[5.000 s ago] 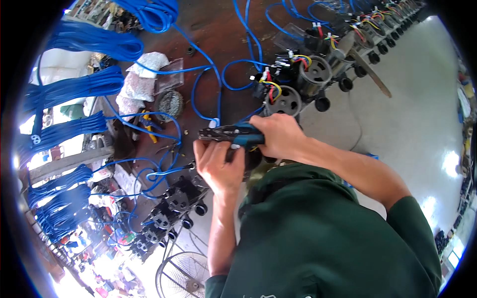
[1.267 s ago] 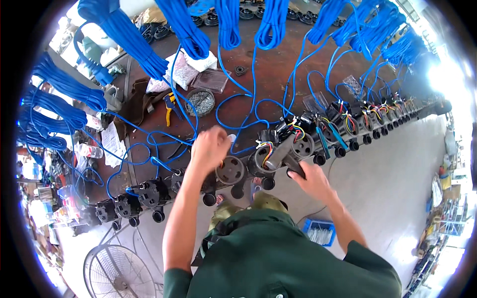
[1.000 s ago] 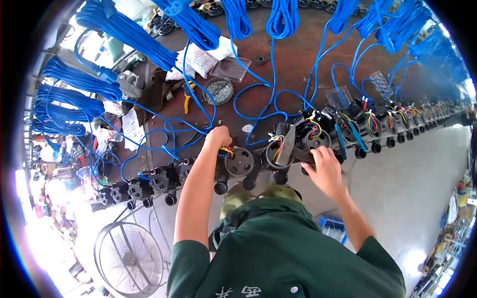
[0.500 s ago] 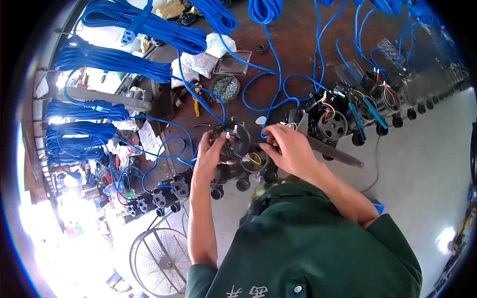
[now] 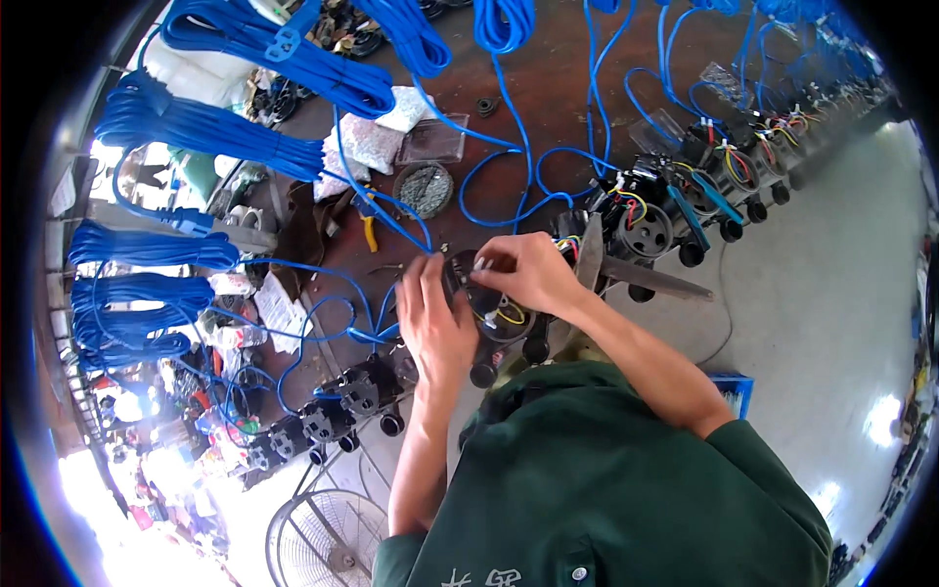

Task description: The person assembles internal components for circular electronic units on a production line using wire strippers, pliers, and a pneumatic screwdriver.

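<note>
The right hand (image 5: pixel 528 272) has moved in to the cover (image 5: pixel 456 277), pinching a small white piece (image 5: pixel 479 264) there. The left hand (image 5: pixel 435 318) holds the cover, which looks dark and round.

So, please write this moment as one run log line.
left hand: against black part | right hand: pinching small pale piece | nearby: hammer

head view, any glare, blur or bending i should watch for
In the head view, the lower left, beside the fan, is blown out white; in the same head view, glare spots the floor at right, edges bend toward black corners, and the dark part between left hand and right hand shows little detail.
</note>
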`<state>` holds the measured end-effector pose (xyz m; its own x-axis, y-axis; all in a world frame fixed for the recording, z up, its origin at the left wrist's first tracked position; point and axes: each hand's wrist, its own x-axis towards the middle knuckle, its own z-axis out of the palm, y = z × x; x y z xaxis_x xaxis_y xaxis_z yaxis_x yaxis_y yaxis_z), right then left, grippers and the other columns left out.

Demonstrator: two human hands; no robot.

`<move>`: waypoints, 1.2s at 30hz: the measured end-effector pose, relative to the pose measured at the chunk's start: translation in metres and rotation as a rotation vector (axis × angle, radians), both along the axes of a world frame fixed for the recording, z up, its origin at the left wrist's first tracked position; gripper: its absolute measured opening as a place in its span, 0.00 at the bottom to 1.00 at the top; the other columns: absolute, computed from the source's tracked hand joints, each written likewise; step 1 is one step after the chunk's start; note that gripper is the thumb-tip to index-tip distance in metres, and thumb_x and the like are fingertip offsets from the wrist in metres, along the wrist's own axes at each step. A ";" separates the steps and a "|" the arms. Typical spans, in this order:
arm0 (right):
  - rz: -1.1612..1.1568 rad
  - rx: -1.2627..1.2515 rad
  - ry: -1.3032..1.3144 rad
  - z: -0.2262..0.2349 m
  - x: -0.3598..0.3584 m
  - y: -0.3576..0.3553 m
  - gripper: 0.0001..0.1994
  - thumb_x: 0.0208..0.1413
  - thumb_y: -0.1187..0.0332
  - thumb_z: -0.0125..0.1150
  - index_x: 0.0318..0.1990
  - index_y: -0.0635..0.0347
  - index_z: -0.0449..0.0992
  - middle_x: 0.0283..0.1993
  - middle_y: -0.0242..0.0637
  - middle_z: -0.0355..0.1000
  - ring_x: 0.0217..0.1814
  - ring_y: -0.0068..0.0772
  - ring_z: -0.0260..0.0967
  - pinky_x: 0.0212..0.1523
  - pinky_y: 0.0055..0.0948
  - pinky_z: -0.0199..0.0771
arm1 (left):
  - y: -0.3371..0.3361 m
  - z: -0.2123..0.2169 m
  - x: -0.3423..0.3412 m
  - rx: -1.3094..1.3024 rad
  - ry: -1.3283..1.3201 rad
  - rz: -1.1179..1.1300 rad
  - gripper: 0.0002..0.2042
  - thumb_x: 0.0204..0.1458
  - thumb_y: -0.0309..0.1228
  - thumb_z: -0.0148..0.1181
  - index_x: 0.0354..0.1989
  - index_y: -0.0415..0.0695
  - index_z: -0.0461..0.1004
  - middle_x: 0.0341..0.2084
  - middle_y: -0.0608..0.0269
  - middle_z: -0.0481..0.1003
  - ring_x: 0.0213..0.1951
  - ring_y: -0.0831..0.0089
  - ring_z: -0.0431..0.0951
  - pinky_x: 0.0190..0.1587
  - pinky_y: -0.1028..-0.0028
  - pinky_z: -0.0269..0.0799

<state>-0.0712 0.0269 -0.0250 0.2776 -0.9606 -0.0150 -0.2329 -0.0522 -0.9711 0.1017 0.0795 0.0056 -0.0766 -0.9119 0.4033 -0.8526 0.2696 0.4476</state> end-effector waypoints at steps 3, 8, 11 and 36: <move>0.027 -0.313 0.060 -0.013 0.000 -0.001 0.13 0.48 0.68 0.75 0.40 0.64 0.83 0.34 0.46 0.80 0.36 0.48 0.81 0.38 0.39 0.79 | 0.006 -0.011 -0.008 0.140 0.265 -0.012 0.26 0.50 0.16 0.64 0.61 0.39 0.74 0.41 0.48 0.80 0.29 0.60 0.80 0.36 0.67 0.77; 0.081 -0.467 0.062 -0.012 -0.008 -0.001 0.09 0.48 0.71 0.72 0.37 0.63 0.82 0.34 0.45 0.79 0.37 0.49 0.80 0.38 0.39 0.79 | -0.008 0.007 -0.015 0.503 0.292 -0.056 0.21 0.50 0.20 0.62 0.56 0.37 0.76 0.40 0.42 0.82 0.41 0.45 0.84 0.45 0.59 0.80; 0.123 -0.385 0.096 -0.004 -0.011 -0.002 0.10 0.48 0.71 0.73 0.39 0.63 0.83 0.36 0.44 0.81 0.38 0.49 0.80 0.40 0.39 0.80 | -0.021 -0.013 -0.005 0.553 0.408 -0.064 0.17 0.50 0.21 0.64 0.51 0.37 0.80 0.32 0.45 0.83 0.32 0.51 0.85 0.38 0.65 0.79; -0.433 0.165 1.398 -0.041 -0.202 -0.006 0.50 0.48 0.31 0.70 0.67 0.66 0.66 0.67 0.51 0.64 0.73 0.60 0.56 0.64 0.69 0.61 | 0.019 -0.031 0.009 0.540 1.452 0.175 0.12 0.67 0.29 0.62 0.48 0.29 0.79 0.37 0.48 0.83 0.33 0.65 0.86 0.36 0.71 0.86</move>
